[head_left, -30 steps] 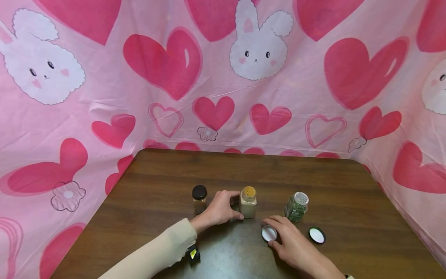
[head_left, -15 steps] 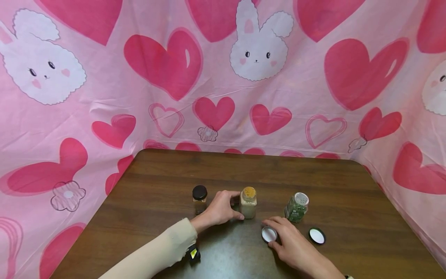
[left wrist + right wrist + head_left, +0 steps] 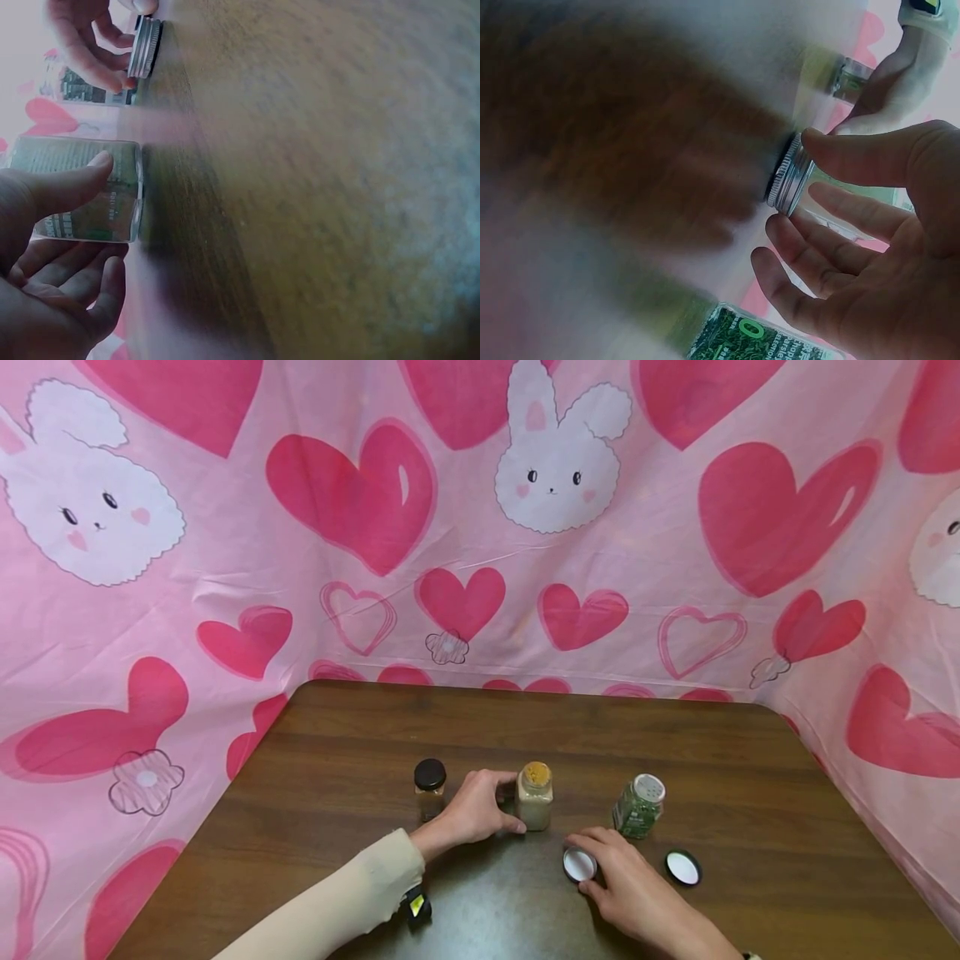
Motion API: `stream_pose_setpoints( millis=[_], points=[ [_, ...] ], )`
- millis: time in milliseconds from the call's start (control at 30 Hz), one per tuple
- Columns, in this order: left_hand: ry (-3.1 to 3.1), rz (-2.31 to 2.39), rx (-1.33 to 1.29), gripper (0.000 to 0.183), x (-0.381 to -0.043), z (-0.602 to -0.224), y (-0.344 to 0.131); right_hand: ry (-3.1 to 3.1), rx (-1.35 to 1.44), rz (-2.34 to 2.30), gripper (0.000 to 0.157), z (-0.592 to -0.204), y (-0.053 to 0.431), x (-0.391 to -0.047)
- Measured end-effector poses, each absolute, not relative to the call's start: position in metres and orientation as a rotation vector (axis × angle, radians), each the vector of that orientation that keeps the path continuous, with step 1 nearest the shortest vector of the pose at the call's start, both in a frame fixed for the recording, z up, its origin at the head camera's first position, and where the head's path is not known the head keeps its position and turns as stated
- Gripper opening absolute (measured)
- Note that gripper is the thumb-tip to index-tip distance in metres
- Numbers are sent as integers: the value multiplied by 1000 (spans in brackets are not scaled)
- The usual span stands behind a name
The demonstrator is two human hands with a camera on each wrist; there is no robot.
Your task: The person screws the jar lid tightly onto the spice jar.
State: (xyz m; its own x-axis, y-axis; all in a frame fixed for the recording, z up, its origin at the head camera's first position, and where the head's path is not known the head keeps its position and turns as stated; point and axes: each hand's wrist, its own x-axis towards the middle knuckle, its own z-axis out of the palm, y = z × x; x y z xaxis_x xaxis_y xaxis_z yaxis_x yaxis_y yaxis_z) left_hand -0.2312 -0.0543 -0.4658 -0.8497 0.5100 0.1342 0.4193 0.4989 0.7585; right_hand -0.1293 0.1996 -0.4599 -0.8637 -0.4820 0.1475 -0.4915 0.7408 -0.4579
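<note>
A squarish glass spice jar (image 3: 534, 810) of pale powder stands upright on the table, its uncapped top yellow. My left hand (image 3: 476, 810) holds it from the left; in the left wrist view the thumb (image 3: 75, 187) lies across its near side, the fingers round the other. Right of it and nearer, my right hand (image 3: 618, 881) holds a round metal jar lid (image 3: 579, 864) between thumb and fingers. The lid lies inside up, low at the table, its ridged rim facing the right wrist camera.
A jar of green herbs (image 3: 637, 810) with a perforated top stands beyond the right hand. A second lid (image 3: 682, 867), white inside, lies right of that hand. A black-capped jar (image 3: 430, 777) stands behind the left wrist. Patterned pink cloth (image 3: 465, 527) surrounds the brown table (image 3: 375, 718).
</note>
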Motion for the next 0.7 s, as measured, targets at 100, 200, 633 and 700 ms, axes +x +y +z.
stream_pose_setpoints(
  millis=[100, 200, 633, 700],
  points=[
    [2617, 1293, 815, 63, -231, -466, -54, -2899, 819, 759, 46, -461, 199, -129],
    [2608, 1299, 814, 62, -231, -466, -54, -2888, 829, 754, 46, -461, 198, -128],
    [2583, 1309, 811, 61, -230, -464, -53, -2908, 817, 766, 46, -461, 200, -129],
    [2583, 1310, 811, 61, -230, -464, -53, -2906, 820, 765, 46, -461, 200, -129]
  ],
)
